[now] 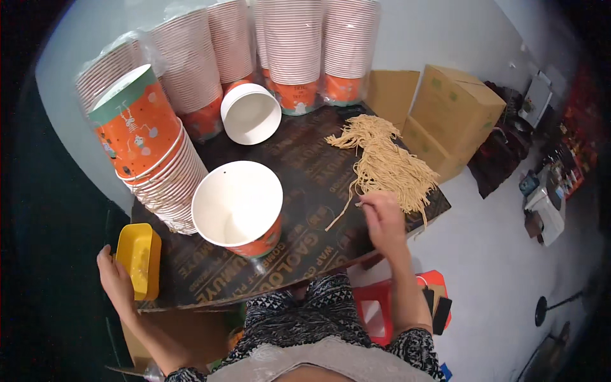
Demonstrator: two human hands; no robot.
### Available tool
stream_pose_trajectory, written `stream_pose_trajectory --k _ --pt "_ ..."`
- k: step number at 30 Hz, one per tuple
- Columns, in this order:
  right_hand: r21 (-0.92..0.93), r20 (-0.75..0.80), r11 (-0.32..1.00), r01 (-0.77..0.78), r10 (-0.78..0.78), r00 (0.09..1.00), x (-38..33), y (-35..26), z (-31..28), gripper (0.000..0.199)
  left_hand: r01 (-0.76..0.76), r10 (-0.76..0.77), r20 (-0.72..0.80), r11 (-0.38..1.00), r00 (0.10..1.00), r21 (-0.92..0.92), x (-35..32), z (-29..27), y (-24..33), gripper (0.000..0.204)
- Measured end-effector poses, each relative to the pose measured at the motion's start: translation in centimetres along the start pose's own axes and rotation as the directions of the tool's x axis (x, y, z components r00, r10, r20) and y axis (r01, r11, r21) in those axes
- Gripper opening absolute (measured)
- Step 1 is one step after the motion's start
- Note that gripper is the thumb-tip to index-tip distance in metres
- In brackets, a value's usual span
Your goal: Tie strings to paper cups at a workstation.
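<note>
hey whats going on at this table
A person sits at a dark board. Their right hand pinches a strand from the pile of tan strings. Their left hand rests by a yellow tray at the board's edge. An open paper bucket stands in front of them, with stacks of buckets behind.

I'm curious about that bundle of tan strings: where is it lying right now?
In the head view, the bundle of tan strings lies on the right part of the dark board, just beyond the right hand and beside the cardboard boxes.
</note>
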State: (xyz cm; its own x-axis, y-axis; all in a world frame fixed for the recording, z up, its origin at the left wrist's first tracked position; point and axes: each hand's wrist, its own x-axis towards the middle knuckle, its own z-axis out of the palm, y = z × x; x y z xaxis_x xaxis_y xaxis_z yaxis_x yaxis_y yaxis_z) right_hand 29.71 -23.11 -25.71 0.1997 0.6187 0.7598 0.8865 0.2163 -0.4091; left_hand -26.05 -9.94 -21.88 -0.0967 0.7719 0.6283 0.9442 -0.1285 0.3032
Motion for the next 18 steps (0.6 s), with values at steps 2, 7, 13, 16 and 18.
stream_pose_trajectory --k 2,7,13,16,18 --pt "-0.08 0.02 0.984 -0.159 0.161 0.987 -0.9 2.4 -1.4 0.009 -0.153 0.148 -0.173 0.988 0.974 -0.013 -0.1 -0.2 -0.1 0.032" --pt "-0.212 0.101 0.972 -0.104 0.127 0.987 -0.8 4.6 -1.2 0.003 -0.206 0.158 -0.211 0.95 0.965 -0.234 -0.8 -1.0 6.7 0.019" --pt "-0.02 0.258 1.0 -0.006 0.011 0.966 1.3 3.2 1.2 0.004 -0.311 0.229 -0.248 0.873 0.941 -0.375 -2.3 -1.1 12.6 0.015" --pt "-0.007 0.287 1.0 -0.003 0.005 0.958 1.6 3.7 1.6 0.002 -0.308 0.217 -0.242 0.839 0.945 -0.448 -3.3 -1.4 13.7 0.012" --pt "-0.066 0.283 0.998 -0.006 0.024 0.959 1.6 4.1 1.9 0.001 -0.307 0.219 -0.221 0.785 0.95 -0.538 -4.6 -1.7 15.7 0.011"
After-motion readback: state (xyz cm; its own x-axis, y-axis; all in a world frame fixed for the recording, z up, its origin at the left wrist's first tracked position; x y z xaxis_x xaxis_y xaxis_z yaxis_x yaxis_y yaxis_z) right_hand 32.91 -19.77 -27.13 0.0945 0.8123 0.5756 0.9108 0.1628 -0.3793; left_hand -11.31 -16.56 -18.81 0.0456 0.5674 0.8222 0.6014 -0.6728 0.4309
